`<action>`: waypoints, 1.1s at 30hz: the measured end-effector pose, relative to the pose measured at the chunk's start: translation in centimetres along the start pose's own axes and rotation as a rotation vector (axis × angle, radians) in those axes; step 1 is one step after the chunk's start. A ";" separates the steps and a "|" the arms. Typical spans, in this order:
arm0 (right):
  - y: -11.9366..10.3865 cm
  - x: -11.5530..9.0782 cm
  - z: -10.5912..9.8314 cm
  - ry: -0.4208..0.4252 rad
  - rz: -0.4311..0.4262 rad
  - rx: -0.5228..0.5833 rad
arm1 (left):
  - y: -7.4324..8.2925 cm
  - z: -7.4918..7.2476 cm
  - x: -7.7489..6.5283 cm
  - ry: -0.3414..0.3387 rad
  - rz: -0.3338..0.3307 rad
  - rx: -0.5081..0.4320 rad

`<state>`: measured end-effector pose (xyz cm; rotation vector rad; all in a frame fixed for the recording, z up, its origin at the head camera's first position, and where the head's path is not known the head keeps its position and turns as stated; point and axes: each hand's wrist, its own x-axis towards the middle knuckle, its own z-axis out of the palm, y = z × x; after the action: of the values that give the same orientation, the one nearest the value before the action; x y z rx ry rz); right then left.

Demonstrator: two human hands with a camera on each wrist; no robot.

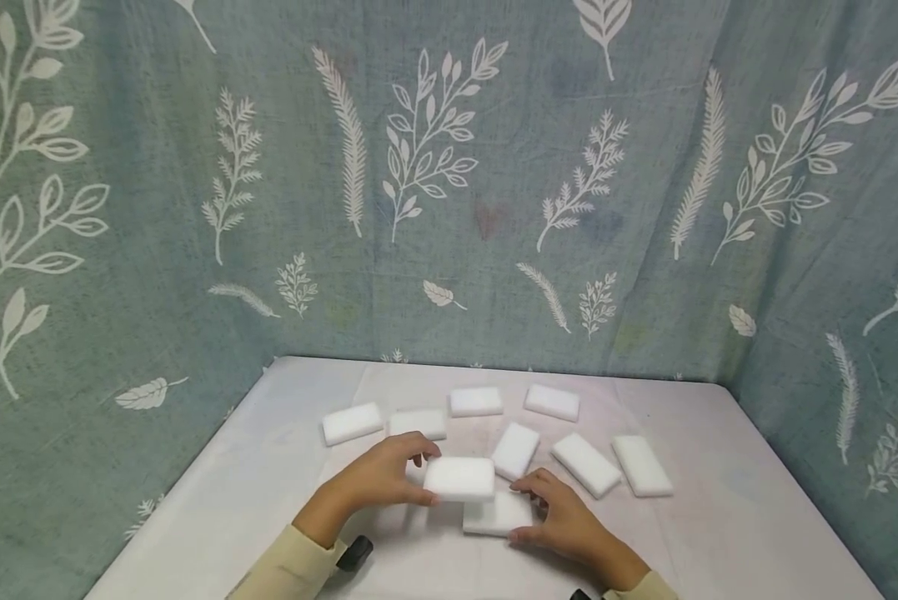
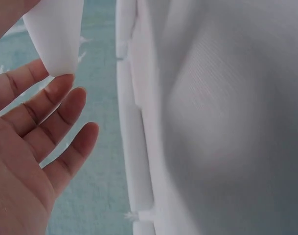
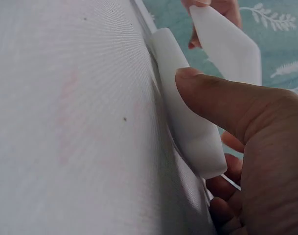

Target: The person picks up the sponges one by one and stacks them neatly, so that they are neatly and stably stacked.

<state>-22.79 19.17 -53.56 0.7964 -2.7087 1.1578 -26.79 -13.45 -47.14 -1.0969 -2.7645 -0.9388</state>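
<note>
On my head feed, a grey-green curtain (image 1: 486,292) printed with white leaves closes off the back and both sides of a table (image 1: 741,517) covered in white cloth. Beige sleeves (image 1: 287,567) reach in over its nearer part. I see the left hand (image 1: 381,477) a little left of the table's middle, thumb and fingertips pinching one end of a raised block (image 1: 459,477); my left wrist view shows the lower fingers fanned loosely apart. The right hand (image 1: 566,518) is lower, toward the right edge, thumb and fingers set on opposite sides of a lower block (image 1: 497,518), holding it across its width at the cloth. The raised block is clear of the tabletop and partly covers the lower one from my head camera. I count seven further white rectangular blocks (image 1: 476,402) in a loose arc beyond the hands: two nearest the far edge, two toward the left edge, three slanting toward the right edge. Beside the left cuff I pick out a small black wrist device (image 1: 354,554).
</note>
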 end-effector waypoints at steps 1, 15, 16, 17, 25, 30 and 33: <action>0.0 0.0 0.1 0.006 0.003 0.001 | 0.1 0.1 0.2 0.001 0.010 0.003; 0.0 0.0 0.0 0.053 -0.020 -0.019 | 1.4 1.3 1.0 -0.060 -0.031 0.019; 0.0 0.0 -0.1 0.056 -0.022 -0.017 | 1.4 1.4 1.0 -0.059 -0.032 0.022; 0.0 -0.1 -0.2 0.057 -0.025 -0.019 | 1.3 1.4 1.0 -0.056 -0.030 0.024; 0.6 -0.7 -0.4 0.057 -0.018 0.020 | 1.5 2.3 0.9 -0.059 0.032 0.034; 0.7 -0.4 -0.2 0.084 -0.035 0.017 | 1.6 2.7 1.2 -0.059 0.018 0.051; 0.5 -0.2 -0.1 0.095 -0.064 0.021 | 1.5 2.8 1.2 -0.058 -0.002 0.062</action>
<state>-22.94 19.61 -53.90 0.8024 -2.5795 1.1803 -26.20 -10.29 -48.35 -1.1302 -2.8201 -0.8291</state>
